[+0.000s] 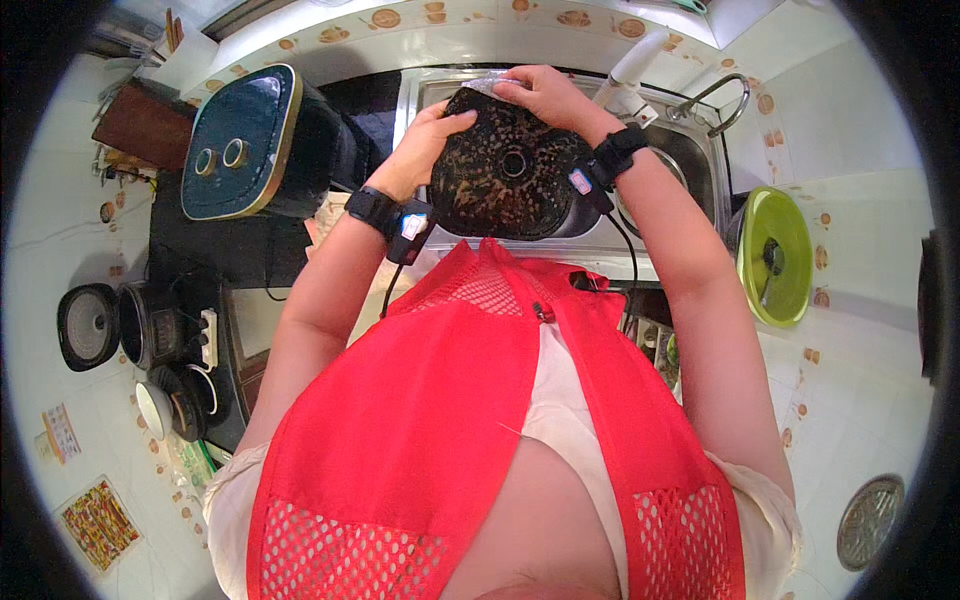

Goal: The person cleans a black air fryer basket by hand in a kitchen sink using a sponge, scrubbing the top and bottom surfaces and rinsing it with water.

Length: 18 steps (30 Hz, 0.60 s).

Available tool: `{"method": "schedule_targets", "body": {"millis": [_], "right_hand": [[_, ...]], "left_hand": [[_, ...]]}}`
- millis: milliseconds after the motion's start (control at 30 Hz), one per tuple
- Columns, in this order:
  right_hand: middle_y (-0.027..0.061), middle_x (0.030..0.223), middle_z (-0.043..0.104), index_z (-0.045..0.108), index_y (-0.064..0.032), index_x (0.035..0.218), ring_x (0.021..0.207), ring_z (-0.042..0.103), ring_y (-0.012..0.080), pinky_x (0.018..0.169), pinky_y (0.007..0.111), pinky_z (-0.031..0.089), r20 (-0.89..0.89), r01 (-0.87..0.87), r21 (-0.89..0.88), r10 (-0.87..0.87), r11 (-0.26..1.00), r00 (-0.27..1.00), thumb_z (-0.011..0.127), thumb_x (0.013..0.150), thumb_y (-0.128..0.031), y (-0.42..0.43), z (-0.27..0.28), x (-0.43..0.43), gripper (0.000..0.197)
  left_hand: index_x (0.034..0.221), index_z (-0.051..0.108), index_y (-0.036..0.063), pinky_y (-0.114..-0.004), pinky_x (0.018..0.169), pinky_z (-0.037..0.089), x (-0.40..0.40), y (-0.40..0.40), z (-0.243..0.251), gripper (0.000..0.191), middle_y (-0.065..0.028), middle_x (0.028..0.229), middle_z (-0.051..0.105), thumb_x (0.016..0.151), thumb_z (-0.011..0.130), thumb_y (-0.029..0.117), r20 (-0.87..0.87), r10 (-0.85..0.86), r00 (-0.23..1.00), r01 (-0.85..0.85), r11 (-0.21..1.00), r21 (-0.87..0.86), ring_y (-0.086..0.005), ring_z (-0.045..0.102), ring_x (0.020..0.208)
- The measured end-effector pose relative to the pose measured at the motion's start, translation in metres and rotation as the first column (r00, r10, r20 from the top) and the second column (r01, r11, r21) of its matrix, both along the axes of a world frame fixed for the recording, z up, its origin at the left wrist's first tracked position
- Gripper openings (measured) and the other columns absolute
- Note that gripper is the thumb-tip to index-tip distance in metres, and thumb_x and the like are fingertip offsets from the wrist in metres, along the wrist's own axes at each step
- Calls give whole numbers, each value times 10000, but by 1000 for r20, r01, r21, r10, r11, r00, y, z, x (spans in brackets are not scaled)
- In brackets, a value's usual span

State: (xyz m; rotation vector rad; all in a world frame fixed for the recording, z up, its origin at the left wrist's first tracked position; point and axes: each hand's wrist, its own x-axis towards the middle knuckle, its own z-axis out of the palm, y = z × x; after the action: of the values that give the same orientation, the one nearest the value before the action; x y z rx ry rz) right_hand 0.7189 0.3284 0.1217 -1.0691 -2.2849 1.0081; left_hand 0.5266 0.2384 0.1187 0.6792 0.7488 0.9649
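Note:
A black, roughly square plate (pixel 487 184) with a small ring at its centre is held tilted over the sink (pixel 411 105). Light brown spots and smears cover its face. My left hand (pixel 427 142) grips its left edge, thumb on the near face and fingers behind it. At the upper edge, my right hand (pixel 546 94) presses a shiny, silvery, crinkled piece (pixel 486 84) against the plate. Whether that piece is a scouring pad or film, I cannot tell. The plate hides most of the left sink bowl.
To the left stands a dark green air fryer (pixel 240 142) with two knobs. A white tap body (pixel 634 75) rises behind the sink, with a curved metal spout (pixel 716 97) farther right. A green basin (pixel 776 259) leans at the right wall. Cookware and a power strip (pixel 208 337) sit lower left.

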Motion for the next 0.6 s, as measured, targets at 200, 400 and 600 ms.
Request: {"method": "schedule_targets", "body": {"millis": [200,400,600], "right_hand": [[55,795,621,596,13,960,719,527,122,679,275,431,-94,35,16,-33,999,995,558,844,-309,-6,9,2,344],[146,798,632,611,-13,954,712,587,216,663,312,446,-106,3,53,3,999,994,587,818,-313,-2,13,2,330],[33,787,610,592,5,971,724,514,96,677,251,424,-61,-47,41,49,998,997,566,850,-252,-2,19,3,286]], "left_hand": [[999,562,21,-273,607,509,4,9,-9,234,-69,850,625,770,611,35,-126,115,985,-103,989,101,-150,612,694],[1028,524,12,-295,667,518,4,14,-5,300,-86,867,616,731,552,-18,-44,28,999,-26,999,32,-177,619,726],[1032,528,18,-281,653,512,9,15,-4,327,-73,857,603,706,535,-1,-8,40,999,-39,999,28,-167,605,707]]}}
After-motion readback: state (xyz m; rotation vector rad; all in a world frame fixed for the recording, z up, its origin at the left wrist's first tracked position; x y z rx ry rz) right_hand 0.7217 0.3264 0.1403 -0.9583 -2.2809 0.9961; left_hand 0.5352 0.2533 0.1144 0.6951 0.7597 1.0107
